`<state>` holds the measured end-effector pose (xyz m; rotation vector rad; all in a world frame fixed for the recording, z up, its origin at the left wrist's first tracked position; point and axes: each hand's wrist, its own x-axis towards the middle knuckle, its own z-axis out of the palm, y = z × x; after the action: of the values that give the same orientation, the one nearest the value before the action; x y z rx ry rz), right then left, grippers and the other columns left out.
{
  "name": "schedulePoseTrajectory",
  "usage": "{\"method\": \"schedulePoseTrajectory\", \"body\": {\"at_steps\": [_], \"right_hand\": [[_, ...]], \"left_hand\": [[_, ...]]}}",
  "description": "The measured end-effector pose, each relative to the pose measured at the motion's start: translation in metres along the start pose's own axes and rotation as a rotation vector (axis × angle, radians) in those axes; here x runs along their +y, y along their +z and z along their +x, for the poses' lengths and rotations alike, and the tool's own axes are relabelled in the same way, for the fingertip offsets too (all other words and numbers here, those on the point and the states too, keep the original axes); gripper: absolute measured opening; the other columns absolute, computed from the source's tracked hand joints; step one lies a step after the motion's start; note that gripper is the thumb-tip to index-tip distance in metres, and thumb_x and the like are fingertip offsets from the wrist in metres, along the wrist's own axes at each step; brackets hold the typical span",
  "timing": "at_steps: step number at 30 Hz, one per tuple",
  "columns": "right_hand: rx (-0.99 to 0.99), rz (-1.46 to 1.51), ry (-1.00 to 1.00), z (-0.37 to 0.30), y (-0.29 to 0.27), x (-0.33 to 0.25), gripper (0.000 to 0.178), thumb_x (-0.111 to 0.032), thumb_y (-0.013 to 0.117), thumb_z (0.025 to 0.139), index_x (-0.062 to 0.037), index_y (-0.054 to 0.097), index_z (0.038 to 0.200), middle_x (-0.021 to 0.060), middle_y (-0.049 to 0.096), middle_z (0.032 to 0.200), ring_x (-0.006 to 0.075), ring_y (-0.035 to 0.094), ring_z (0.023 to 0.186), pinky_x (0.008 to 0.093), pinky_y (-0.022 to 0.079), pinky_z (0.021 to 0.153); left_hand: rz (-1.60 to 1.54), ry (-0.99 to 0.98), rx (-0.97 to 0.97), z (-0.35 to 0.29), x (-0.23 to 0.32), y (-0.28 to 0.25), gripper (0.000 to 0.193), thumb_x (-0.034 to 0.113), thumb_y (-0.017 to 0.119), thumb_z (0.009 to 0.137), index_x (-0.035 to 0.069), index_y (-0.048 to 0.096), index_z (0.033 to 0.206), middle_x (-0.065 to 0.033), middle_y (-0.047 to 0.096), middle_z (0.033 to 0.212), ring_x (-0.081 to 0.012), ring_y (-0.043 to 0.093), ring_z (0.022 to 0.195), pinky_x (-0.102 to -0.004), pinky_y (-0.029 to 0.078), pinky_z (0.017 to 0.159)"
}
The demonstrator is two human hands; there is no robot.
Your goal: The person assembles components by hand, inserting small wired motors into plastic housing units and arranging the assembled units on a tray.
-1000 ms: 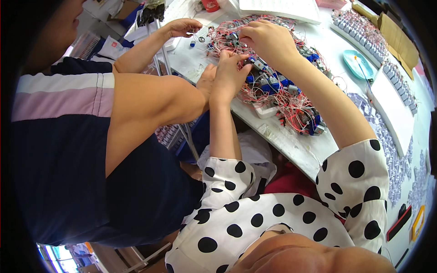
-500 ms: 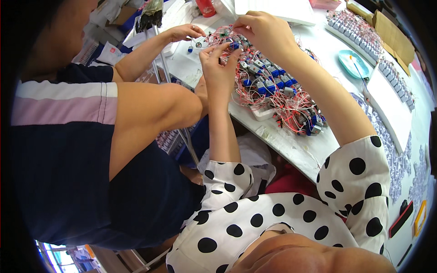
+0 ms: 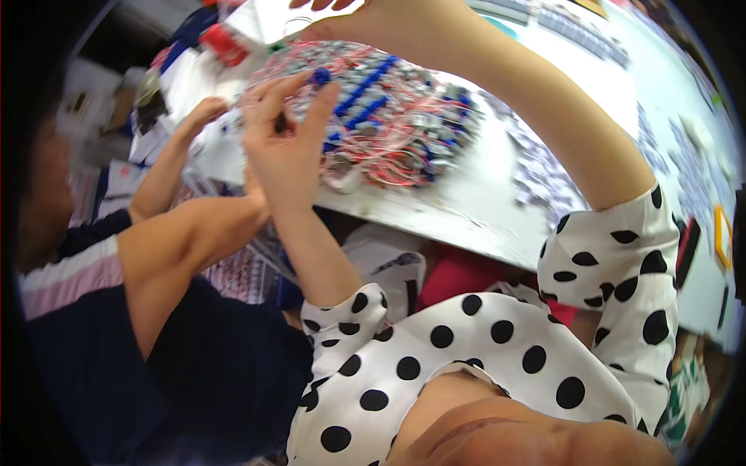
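Between the thumb and fingertips of my left hand (image 3: 284, 144) is a small motor with a blue end (image 3: 320, 76). This hand hovers over the near left part of a heap of small motors (image 3: 388, 116), silver and blue with red and white wires. My right hand (image 3: 377, 22) is raised beyond the heap at the top edge of the view. Its fingers are partly cut off and blurred, so whether it pinches something, such as a wire, does not show.
On my left, another person's hand (image 3: 206, 111) is near the worktable (image 3: 482, 225). A red can-like object (image 3: 223, 45) stands behind the heap. Rows of grey parts (image 3: 579, 35) lie at the far right, and scattered grey pieces (image 3: 540, 167) are on the right.
The view has swung, and the heap now appears further left and blurred. My right hand has moved up and away from my left, which still holds the motor. The other person's hand has drawn back.
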<state>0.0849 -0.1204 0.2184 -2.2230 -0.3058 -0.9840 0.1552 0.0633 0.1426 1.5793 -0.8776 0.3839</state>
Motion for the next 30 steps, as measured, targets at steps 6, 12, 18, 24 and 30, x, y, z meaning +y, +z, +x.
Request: {"method": "schedulePoseTrajectory", "body": {"at_steps": [6,12,18,24,30], "right_hand": [[0.113,0.049,0.538,-0.114,-0.081,-0.010,0.062,-0.040,0.077,0.090,0.0045,0.051,0.123,0.0158,0.064,0.099,0.0215,0.063,0.097,0.0333,0.052,0.082],[0.374,0.486,0.850,-0.249,-0.133,-0.063,0.052,-0.039,0.056,0.101,-0.0053,0.049,0.140,0.0167,0.055,0.136,0.0266,0.055,0.126,0.0413,0.047,0.105],[0.796,1.461,1.094,-0.348,-0.139,-0.094,0.054,-0.041,0.040,0.107,0.0042,0.043,0.136,0.0189,0.053,0.125,0.0360,0.055,0.122,0.0546,0.043,0.113],[1.295,1.256,0.838,-0.430,-0.178,-0.077,0.042,-0.022,0.042,0.103,0.0052,0.044,0.135,0.0207,0.052,0.134,0.0328,0.055,0.125,0.0499,0.043,0.113],[1.273,0.478,0.681,-0.470,-0.203,-0.090,0.038,-0.012,0.044,0.103,0.0066,0.047,0.137,0.0179,0.054,0.136,0.0263,0.056,0.125,0.0406,0.045,0.112]], "left_hand": [[-0.350,-0.288,-0.330,-0.023,0.032,0.069,0.030,0.017,0.081,0.085,-0.001,0.075,0.107,0.0015,0.062,0.094,-0.0033,0.046,0.072,-0.0179,0.034,0.061],[-0.602,-0.573,-1.140,-0.064,0.123,0.127,0.030,0.019,0.072,0.091,-0.002,0.073,0.111,-0.0010,0.068,0.088,-0.0040,0.053,0.076,-0.0201,0.040,0.067],[-0.249,0.026,-1.576,-0.118,0.182,0.217,0.034,0.029,0.076,0.084,0.001,0.074,0.103,-0.0018,0.065,0.079,-0.0083,0.055,0.068,-0.0247,0.042,0.060],[-0.148,0.324,-1.664,-0.154,0.213,0.289,0.038,0.032,0.076,0.080,0.002,0.075,0.102,-0.0091,0.071,0.088,-0.0134,0.062,0.077,-0.0271,0.048,0.070],[-0.295,0.098,-1.611,-0.186,0.219,0.302,0.034,0.030,0.075,0.087,-0.001,0.074,0.103,-0.0096,0.075,0.089,-0.0128,0.068,0.086,-0.0266,0.052,0.078]]}}
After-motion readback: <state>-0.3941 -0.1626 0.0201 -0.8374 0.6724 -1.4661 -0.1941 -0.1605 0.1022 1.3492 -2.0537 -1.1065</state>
